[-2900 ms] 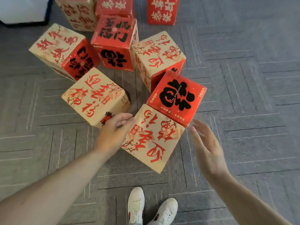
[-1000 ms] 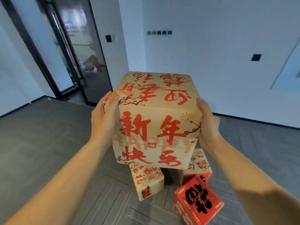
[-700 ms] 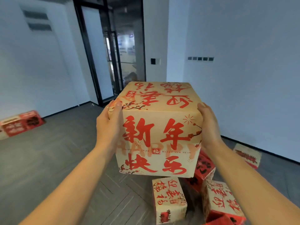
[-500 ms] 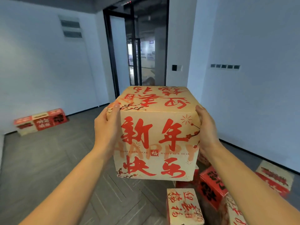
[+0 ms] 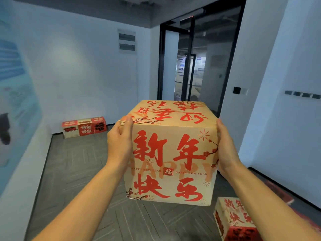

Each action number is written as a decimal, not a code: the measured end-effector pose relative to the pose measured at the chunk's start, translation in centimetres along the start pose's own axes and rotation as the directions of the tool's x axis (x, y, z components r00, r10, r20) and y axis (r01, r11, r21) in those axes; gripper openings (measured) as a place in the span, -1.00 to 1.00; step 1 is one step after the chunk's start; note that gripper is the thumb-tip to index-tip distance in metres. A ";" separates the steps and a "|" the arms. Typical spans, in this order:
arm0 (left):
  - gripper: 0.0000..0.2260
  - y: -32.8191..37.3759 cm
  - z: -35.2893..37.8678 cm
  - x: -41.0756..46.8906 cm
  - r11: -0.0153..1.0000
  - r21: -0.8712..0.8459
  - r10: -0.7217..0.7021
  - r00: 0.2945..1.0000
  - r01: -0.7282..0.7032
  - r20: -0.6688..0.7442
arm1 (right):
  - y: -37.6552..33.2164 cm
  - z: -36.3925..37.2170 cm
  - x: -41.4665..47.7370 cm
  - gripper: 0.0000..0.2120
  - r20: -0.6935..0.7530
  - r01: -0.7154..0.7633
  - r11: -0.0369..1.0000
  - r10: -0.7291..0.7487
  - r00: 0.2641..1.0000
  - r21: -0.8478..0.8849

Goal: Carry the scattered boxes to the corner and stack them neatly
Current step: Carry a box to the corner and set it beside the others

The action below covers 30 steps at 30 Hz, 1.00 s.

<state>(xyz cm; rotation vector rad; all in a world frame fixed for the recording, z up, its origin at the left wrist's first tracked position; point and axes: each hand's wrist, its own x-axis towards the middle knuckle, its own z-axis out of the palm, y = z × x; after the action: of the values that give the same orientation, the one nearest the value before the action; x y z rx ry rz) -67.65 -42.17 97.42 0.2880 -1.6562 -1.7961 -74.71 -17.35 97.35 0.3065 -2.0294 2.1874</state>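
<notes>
I hold a tan cardboard box [image 5: 172, 153] with red Chinese lettering out in front of me at chest height. My left hand [image 5: 119, 145] presses flat on its left side and my right hand [image 5: 225, 150] on its right side. A row of three boxes [image 5: 84, 126] stands on the floor in the far left corner against the white wall. Another scattered box [image 5: 232, 221] lies on the floor at the lower right, partly hidden by my right arm.
Grey carpet tiles [image 5: 78, 171] run from me to the corner. White walls close in on the left and right. A black-framed glass door [image 5: 191, 66] stands straight ahead. Something red [image 5: 278, 192] lies blurred along the right wall's base.
I lifted the box off the floor with both hands and turned left. The corner row of boxes has come further into view; the scattered boxes have slid off to the lower right.
</notes>
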 end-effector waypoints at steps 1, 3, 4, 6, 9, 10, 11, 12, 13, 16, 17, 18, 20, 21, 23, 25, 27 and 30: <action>-0.68 -0.5 -1.0 1.4 1.000 -0.001 -0.006 1.000 0.006 -0.015 | 0.6 1.7 1.1 -0.42 0.003 -0.005 1.000 0.005 1.000 -0.001; -0.67 -1.4 -2.9 4.1 1.000 0.002 -0.009 0.999 0.009 -0.051 | 1.8 5.1 3.2 -0.51 0.028 -0.012 1.000 0.012 1.000 -0.007; -0.67 -1.9 -3.9 5.4 1.000 0.003 -0.012 0.997 0.012 -0.075 | 2.5 6.7 4.4 -0.53 0.053 -0.019 1.000 0.019 0.998 -0.005; -0.65 -2.9 -5.8 8.2 1.000 0.012 -0.014 0.991 0.016 -0.130 | 3.6 10.0 6.8 -0.55 0.096 -0.034 0.999 0.034 0.995 0.004; -0.60 -4.5 -8.2 12.3 0.997 0.071 0.017 0.977 -0.002 -0.212 | 5.3 15.1 10.6 -0.59 0.171 -0.039 0.999 0.033 0.985 0.033; -0.57 -5.2 -8.8 13.8 0.995 0.096 0.032 0.970 -0.009 -0.240 | 6.1 16.7 12.0 -0.60 0.192 -0.042 0.998 0.034 0.981 0.038; -0.55 -5.8 -9.4 15.3 0.993 0.113 0.042 0.963 -0.012 -0.266 | 6.7 18.2 13.3 -0.60 0.212 -0.043 0.998 0.033 0.977 0.042; -0.54 -6.5 -9.8 16.8 0.992 0.126 0.052 0.956 -0.016 -0.290 | 7.4 19.6 14.7 -0.61 0.235 -0.044 0.998 0.032 0.971 0.045; -0.53 -7.1 -10.0 18.2 0.990 0.139 0.060 0.950 -0.017 -0.308 | 8.1 20.9 16.1 -0.61 0.262 -0.050 0.997 0.034 0.965 0.055; -0.59 -8.5 -9.9 22.4 0.987 0.162 0.076 0.932 -0.019 -0.355 | 9.9 24.1 20.8 -0.66 0.322 -0.065 0.994 0.035 0.946 0.085; -0.63 -8.8 -9.6 24.0 0.986 0.164 0.077 0.927 -0.017 -0.367 | 10.3 25.1 22.6 -0.68 0.343 -0.070 0.993 0.034 0.939 0.093; -0.67 -9.0 -9.5 25.7 0.984 0.175 0.083 0.921 -0.016 -0.380 | 10.7 26.1 24.6 -0.68 0.363 -0.076 0.992 0.036 0.931 0.097; -0.72 -8.8 -9.1 28.8 0.981 0.195 0.096 0.908 -0.016 -0.408 | 10.9 28.4 28.3 -0.65 0.390 -0.075 0.993 0.032 0.920 0.095; -0.72 -8.8 -9.2 30.5 0.979 0.204 0.103 0.899 -0.016 -0.427 | 11.0 29.7 30.0 -0.65 0.403 -0.074 0.992 0.029 0.915 0.099; -0.69 -9.2 -9.9 33.6 0.975 0.220 0.116 0.877 -0.012 -0.467 | 11.5 32.6 32.9 -0.65 0.442 -0.077 0.992 0.026 0.897 0.099; -0.63 -9.6 -11.2 36.4 0.971 0.238 0.128 0.854 -0.005 -0.505 | 12.2 35.8 35.0 -0.65 0.476 -0.083 0.991 0.021 0.879 0.109; -0.59 -10.2 -12.9 39.4 0.961 0.275 0.150 0.837 0.000 -0.525 | 13.2 39.2 37.0 -0.65 0.495 -0.093 0.986 0.011 0.869 0.141; -0.58 -12.0 -15.9 44.2 0.958 0.287 0.167 0.816 -0.001 -0.554 | 15.0 44.9 40.0 -0.63 0.530 -0.108 0.985 0.019 0.848 0.137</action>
<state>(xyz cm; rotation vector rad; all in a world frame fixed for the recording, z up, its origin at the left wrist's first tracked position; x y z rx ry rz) -95.58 -81.71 95.43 0.7874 -1.4323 -1.2295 -114.76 -64.65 95.66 0.9751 -2.1233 2.5266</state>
